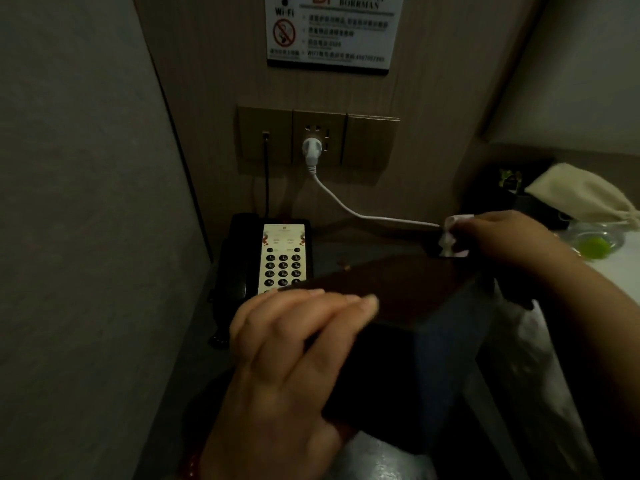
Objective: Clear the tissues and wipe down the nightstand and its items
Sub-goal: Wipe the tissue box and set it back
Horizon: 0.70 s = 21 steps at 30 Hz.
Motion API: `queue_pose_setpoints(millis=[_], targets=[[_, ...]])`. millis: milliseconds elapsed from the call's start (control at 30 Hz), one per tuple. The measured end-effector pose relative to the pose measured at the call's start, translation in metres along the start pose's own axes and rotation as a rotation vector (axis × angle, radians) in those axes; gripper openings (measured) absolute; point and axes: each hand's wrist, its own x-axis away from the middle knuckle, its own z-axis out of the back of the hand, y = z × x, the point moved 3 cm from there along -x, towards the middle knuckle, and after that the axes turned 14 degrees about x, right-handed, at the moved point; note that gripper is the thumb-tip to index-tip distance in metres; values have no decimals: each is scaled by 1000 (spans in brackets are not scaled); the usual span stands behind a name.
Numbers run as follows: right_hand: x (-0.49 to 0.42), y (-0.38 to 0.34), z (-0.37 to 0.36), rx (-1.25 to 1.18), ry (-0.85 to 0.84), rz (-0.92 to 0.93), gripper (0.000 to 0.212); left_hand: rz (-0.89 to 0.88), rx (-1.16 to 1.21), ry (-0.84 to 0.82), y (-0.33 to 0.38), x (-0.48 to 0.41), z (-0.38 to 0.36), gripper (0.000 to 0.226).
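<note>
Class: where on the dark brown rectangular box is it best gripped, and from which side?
Probably its near left edge, from the left: the dark brown rectangular box has a flat top and straight sides that suit an overhand grip, as the left hand does. That avoids the far end, where the right hand pinches white tissue.

On the far wall ahead of me, a white notice (332, 29) carries a Wi-Fi mark and a no-smoking symbol. Below it sits a three-plate switch panel (370, 143). A black cord (266, 174) enters the left plate, a white plug (311, 148) occupies the centre socket, and its white cable (346, 206) runs right. At far right I see a cream drawstring pouch (575, 192), with a clear dish (618, 237) holding something green (595, 247) just nearer.
</note>
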Motion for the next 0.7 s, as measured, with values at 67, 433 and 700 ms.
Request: queue_pose_setpoints(millis=[67,433,700], targets=[[11,8,-1,-121,247,-2,27,112,19,133,-3,-6,17,70],[46,46,-68,-67,477,355,47,668,479,425,-38,3,31,80],[46,40,-73,225,434,421,68,868,720,468,-64,12,19,72]])
